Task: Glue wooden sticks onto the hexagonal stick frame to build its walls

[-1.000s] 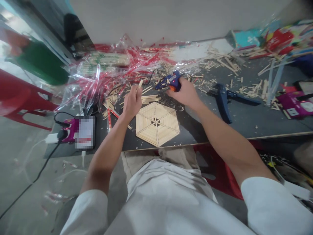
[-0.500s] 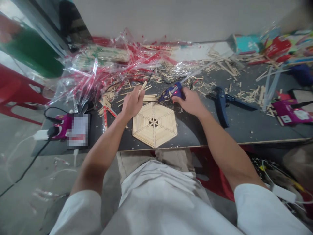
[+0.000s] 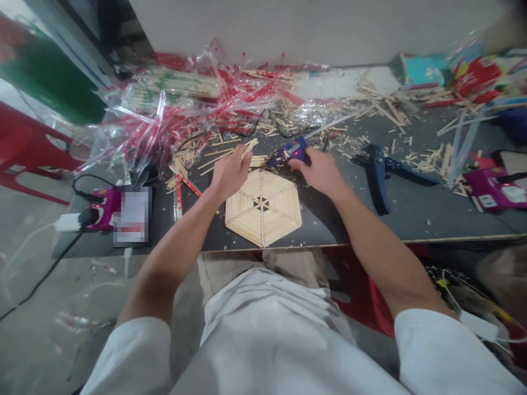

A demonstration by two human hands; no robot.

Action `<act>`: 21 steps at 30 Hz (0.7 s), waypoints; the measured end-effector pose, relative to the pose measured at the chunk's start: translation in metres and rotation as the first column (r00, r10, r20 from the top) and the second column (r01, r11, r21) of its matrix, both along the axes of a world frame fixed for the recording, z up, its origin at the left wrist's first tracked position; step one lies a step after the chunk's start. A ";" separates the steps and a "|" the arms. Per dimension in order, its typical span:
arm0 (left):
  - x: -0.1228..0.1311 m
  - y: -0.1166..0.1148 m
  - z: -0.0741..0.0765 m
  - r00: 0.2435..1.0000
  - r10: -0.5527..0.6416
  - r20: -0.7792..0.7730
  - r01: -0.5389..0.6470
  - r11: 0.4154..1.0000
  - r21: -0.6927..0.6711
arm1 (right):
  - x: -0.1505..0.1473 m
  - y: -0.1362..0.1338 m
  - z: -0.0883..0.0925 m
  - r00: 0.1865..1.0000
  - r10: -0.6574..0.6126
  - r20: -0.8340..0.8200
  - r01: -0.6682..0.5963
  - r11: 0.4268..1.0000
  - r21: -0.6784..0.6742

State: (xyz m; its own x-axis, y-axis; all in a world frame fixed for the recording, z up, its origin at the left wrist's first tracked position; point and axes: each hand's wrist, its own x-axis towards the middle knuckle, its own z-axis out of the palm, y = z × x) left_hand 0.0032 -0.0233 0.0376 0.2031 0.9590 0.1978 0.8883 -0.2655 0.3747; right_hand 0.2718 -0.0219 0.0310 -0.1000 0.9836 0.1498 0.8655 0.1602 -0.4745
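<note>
Labels: we read none; purple device (image 3: pixel 102 202) blurred.
Left hand (image 3: pixel 230 174): fingers pinching craft sticks (image 3: pixel 249 147).
Right hand (image 3: pixel 319 173): fingers wrapped around blue glue gun (image 3: pixel 290 152).
Hexagonal stick frame (image 3: pixel 262 207): below both hands, near front edge of dark worktable (image 3: pixel 411 219).

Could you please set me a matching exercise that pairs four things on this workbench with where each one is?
Things:
1. hot glue gun
2. short wooden stick
3. hexagonal stick frame
4. blue-handled tool

Places:
A. pinched in the left hand
B. lying on the table, to the right of the right hand
C. gripped in the right hand
D. lying flat on the table, just beyond the person's body

Right pairs: 1-C, 2-A, 3-D, 4-B
</note>
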 end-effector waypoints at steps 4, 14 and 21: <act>0.000 0.000 0.000 1.000 -0.008 -0.008 0.008 1.000 -0.009 | 0.002 0.003 0.001 0.997 0.074 -0.009 -0.075 0.997 -0.019; 0.002 0.000 0.001 0.999 -0.013 -0.032 0.012 1.000 -0.017 | -0.001 0.006 0.000 0.999 0.044 -0.017 -0.045 0.998 -0.043; 0.002 0.000 -0.001 0.998 -0.010 -0.058 0.010 1.000 0.001 | -0.001 0.005 0.000 1.000 0.011 -0.002 -0.011 1.000 0.003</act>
